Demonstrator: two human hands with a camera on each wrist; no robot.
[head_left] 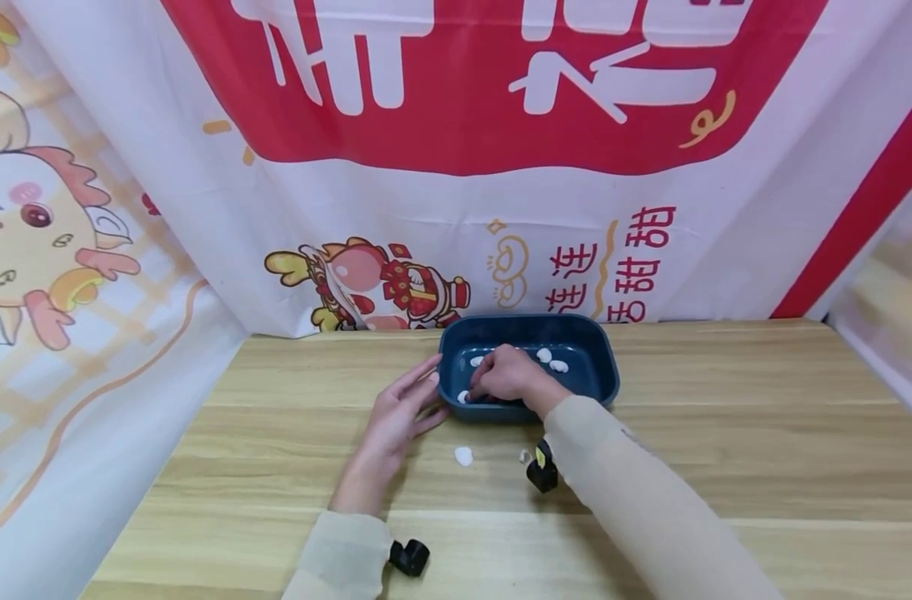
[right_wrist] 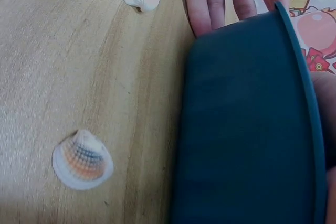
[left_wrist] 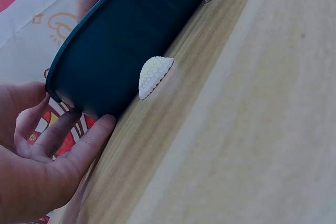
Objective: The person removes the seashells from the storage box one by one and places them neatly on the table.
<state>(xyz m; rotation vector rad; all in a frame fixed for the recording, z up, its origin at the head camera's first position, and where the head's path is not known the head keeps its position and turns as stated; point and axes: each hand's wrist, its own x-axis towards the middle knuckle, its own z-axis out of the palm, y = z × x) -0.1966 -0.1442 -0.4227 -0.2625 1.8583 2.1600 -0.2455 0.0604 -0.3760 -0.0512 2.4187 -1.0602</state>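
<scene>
A dark blue rectangular basin [head_left: 504, 413] stands on the table near the back cloth, with several white seashells inside. My left hand [head_left: 403, 412] touches the basin's left end from outside, its fingers spread along the wall [left_wrist: 121, 40]. Down inside the basin, my right hand [head_left: 504, 375] bends its fingers beside a white seashell [head_left: 463, 397] at the left end; whether they pinch it is unclear. Two more shells [head_left: 552, 361] lie to the hand's right. In front of the basin are a white shell [head_left: 463, 456] and a ribbed shell with orange and grey bands [right_wrist: 84, 161].
The wooden table [head_left: 726, 450] meets a hanging printed cloth [head_left: 396, 200] just behind the basin. More printed cloth [head_left: 66, 292] hangs along the left side. A black wrist device [head_left: 409, 557] sits at the left cuff, another [head_left: 543, 471] at the right.
</scene>
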